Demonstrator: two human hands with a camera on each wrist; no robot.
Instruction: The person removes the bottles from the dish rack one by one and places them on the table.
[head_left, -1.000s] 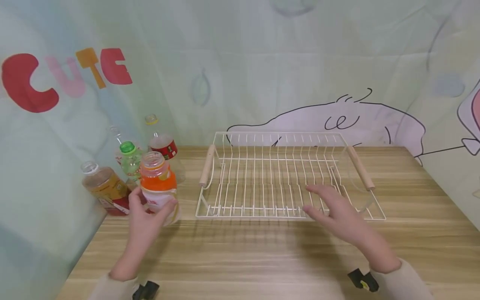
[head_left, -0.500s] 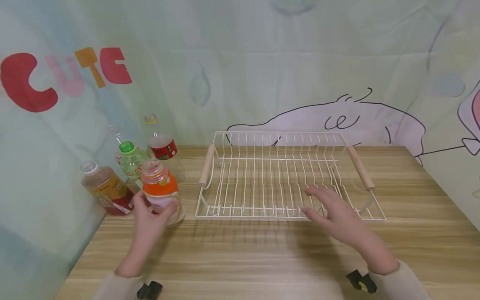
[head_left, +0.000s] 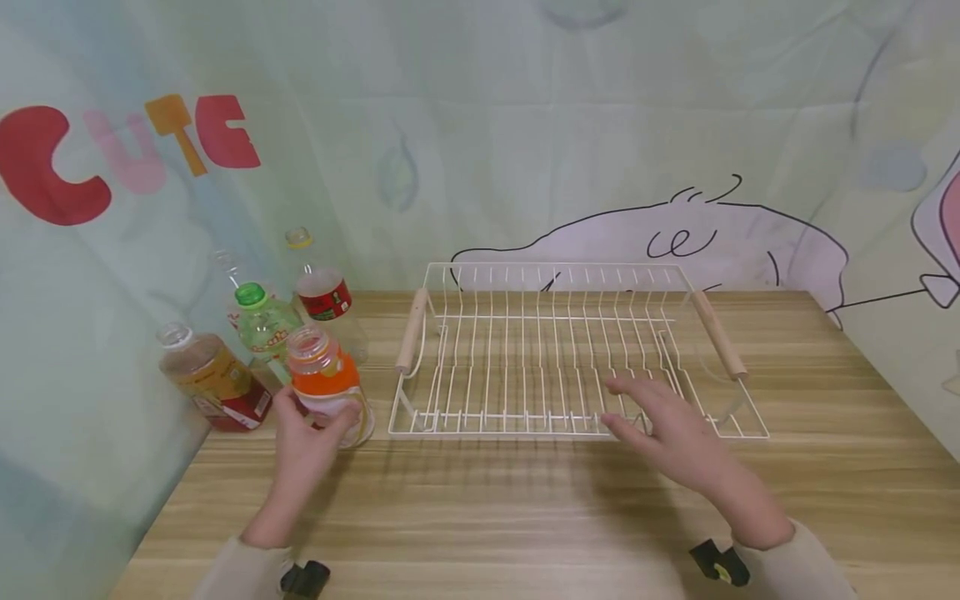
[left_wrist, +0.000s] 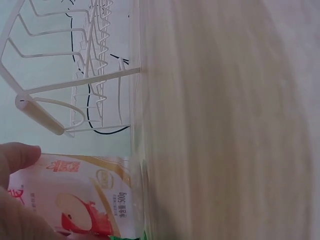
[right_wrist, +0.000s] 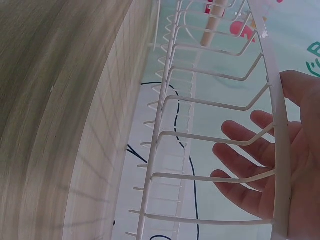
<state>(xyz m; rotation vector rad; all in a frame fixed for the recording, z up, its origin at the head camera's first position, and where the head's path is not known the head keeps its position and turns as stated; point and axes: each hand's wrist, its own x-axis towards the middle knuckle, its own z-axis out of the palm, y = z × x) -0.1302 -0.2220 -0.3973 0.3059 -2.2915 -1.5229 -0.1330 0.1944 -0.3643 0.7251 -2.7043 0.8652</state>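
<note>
My left hand (head_left: 306, 442) grips a wide-mouthed plastic bottle (head_left: 327, 385) with no cap and an orange and white label, thumb on its right side. The bottle stands upright at the table's left, its base at the tabletop. In the left wrist view its label (left_wrist: 82, 192) shows an apple picture; only part of the hand (left_wrist: 17, 212) appears there. My right hand (head_left: 675, 437) holds nothing, its fingers loosely spread at the front right of a white wire dish rack (head_left: 525, 434). The right wrist view has its fingers (right_wrist: 245, 162) seen through the rack's wires; contact cannot be told.
Left of and behind the gripped bottle stand a brown bottle (head_left: 213, 383), a green bottle (head_left: 264, 323), a clear bottle with a red label (head_left: 326, 298) and another clear bottle (head_left: 231, 268). The rack has wooden handles (head_left: 412, 332). A printed curtain (head_left: 480, 150) borders the wooden table (head_left: 487, 517).
My left hand and the bottle have shifted slightly right and down, away from the brown bottle. The right hand has barely moved.
</note>
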